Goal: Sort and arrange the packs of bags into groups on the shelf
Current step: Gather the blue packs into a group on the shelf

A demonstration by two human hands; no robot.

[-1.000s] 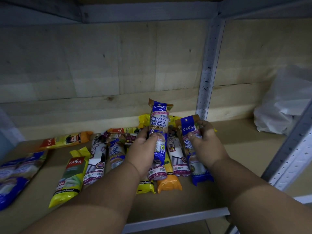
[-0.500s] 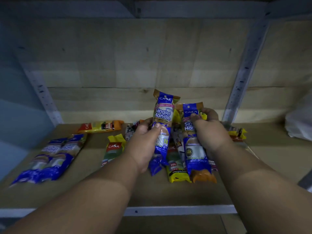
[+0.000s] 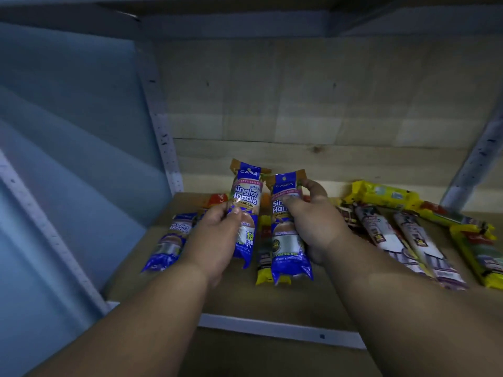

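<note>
Mid-sort: left hand (image 3: 217, 235) grasping one blue pack (image 3: 246, 210), right hand (image 3: 313, 224) grasping second blue pack (image 3: 290, 240), both lifted over shelf (image 3: 285, 303). Next, likely: lay both beside blue group (image 3: 170, 240), left of hands.

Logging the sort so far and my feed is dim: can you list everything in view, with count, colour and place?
held blue packs: two, blue, one per hand, above the shelf
lying blue packs: at least two, blue, shelf left
white packs: two or three, white, shelf right
yellow packs: several, yellow, right, back and centre
shelf: one, brown board, grey frame
left hand: one, holding a pack
right hand: one, holding a pack
</note>
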